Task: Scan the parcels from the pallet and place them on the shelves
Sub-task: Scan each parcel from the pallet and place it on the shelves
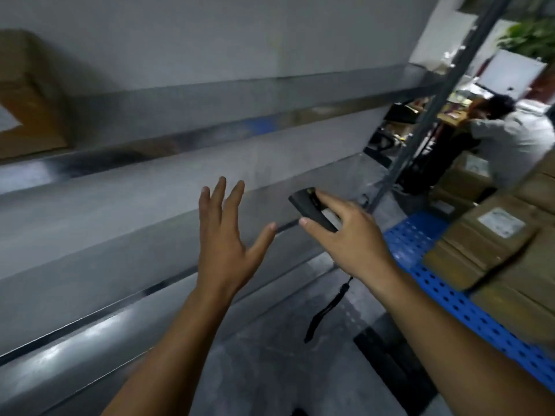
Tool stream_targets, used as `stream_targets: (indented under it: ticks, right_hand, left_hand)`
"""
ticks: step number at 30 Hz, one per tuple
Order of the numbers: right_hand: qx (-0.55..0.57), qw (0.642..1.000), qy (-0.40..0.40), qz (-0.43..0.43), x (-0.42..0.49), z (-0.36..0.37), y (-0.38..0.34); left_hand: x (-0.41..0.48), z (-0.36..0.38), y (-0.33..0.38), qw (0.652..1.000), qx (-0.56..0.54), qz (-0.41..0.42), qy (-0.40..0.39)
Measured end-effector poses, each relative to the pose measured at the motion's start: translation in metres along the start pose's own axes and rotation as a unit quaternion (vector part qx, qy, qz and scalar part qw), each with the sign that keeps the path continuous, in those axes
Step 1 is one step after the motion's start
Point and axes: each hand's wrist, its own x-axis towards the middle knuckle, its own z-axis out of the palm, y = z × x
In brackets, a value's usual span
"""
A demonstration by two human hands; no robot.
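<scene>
Most of the view is taken up by grey metal shelving (150,211), blurred and seen at a slant. To the right of the shelving, cardboard parcels (495,235) with white labels are stacked on a blue perforated plastic pallet (450,298). Beyond the shelving's right upright (420,121), a person in a light shirt (516,136) is seen bent over among more boxes. One brown cardboard parcel (27,115) is set on an upper level of the shelving, at its far left. In front of the shelving the left hand (223,250) is held up with fingers spread wide and nothing in it. Just to its right, a black handheld scanner (309,210) is gripped by the right hand (357,238), thumb along its side. A black wrist strap (324,310) is hung below that hand.
</scene>
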Motion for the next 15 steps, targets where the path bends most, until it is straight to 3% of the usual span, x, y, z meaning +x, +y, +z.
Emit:
stream_targets:
  ticks: [6, 15]
  right_hand:
    - [-0.032, 0.99, 0.067, 0.117, -0.058, -0.094, 0.113]
    - [-0.051, 0.956, 0.146, 0.248, -0.153, -0.234, 0.276]
  left_hand:
    - [-0.024, 0.106, 0.08, 0.987, -0.059, 0.06, -0.136]
    - [-0.077, 0.288, 0.219, 0.948, -0.149, 0.098, -0.265]
